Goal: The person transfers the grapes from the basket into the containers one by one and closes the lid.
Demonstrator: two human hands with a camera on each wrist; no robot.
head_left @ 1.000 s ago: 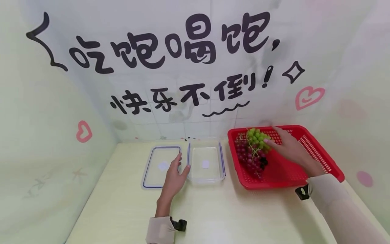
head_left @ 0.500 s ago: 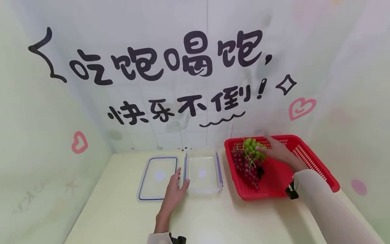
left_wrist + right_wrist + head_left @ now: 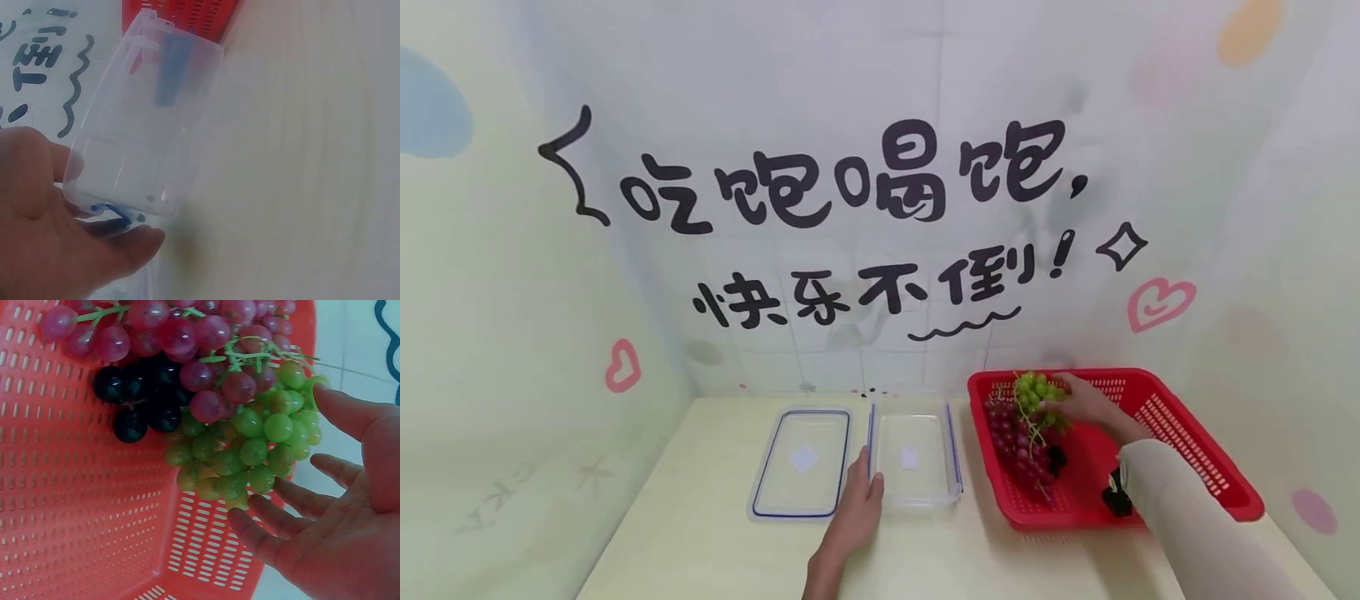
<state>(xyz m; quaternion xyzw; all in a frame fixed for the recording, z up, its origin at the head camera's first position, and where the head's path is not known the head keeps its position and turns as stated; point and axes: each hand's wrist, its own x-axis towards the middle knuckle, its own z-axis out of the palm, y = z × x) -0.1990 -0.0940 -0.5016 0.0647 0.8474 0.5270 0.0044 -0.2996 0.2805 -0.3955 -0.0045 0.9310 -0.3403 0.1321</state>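
In the head view, a clear plastic food container (image 3: 917,496) stands mid-table. My left hand (image 3: 853,508) rests at its left side, fingers fairly straight; in the left wrist view the thumb (image 3: 147,244) lies near a blue-edged latch. A red basket (image 3: 1105,521) to the right holds a bunch of green grapes (image 3: 1037,390), a bunch of red grapes (image 3: 1022,450) and a few black grapes (image 3: 140,394). My right hand (image 3: 1093,404) reaches over the basket with fingers spread around the green grapes; fingertips are at the fruit, and any contact is slight.
A clear lid (image 3: 797,475) with a blue seal lies flat left of the container. Behind the table hangs a pale sheet (image 3: 850,83) with black lettering. The basket's rim rises around the grapes.
My right hand has come lower and closer to the green grapes. The left hand has stayed beside the container, now nearer its wall. The head view has shifted.
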